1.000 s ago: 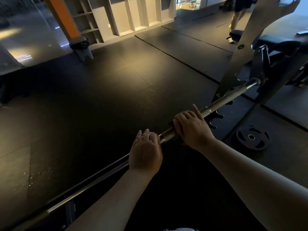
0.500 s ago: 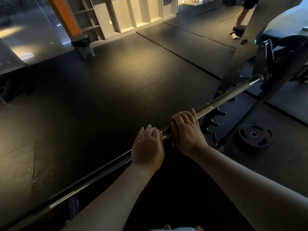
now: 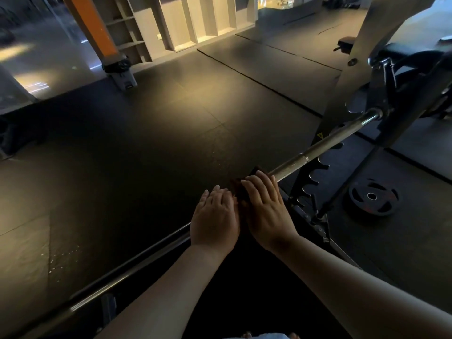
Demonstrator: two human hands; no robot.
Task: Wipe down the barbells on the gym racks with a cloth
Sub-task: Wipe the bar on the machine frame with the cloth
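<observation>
A steel barbell (image 3: 318, 150) runs from lower left to upper right, its right end resting on the rack (image 3: 362, 57). A dark cloth (image 3: 241, 189) lies draped over the bar's middle. My right hand (image 3: 266, 211) lies on the cloth with its fingers stretched out flat, and the cloth shows just beyond the fingertips. Touching its side, my left hand (image 3: 215, 216) rests over the bar, fingers also extended. Both thumbs are hidden.
A black weight plate (image 3: 371, 196) lies on the floor at the right, by the rack's notched post (image 3: 315, 177). A padded bench (image 3: 401, 55) stands behind the rack. An orange pillar (image 3: 95, 28) and pale shelving (image 3: 195, 18) line the far wall. Dark rubber flooring spreads ahead.
My right hand has slid left along the bar with the cloth until it meets my left hand. Its fingers have gone from curled over the bar to stretched out flat.
</observation>
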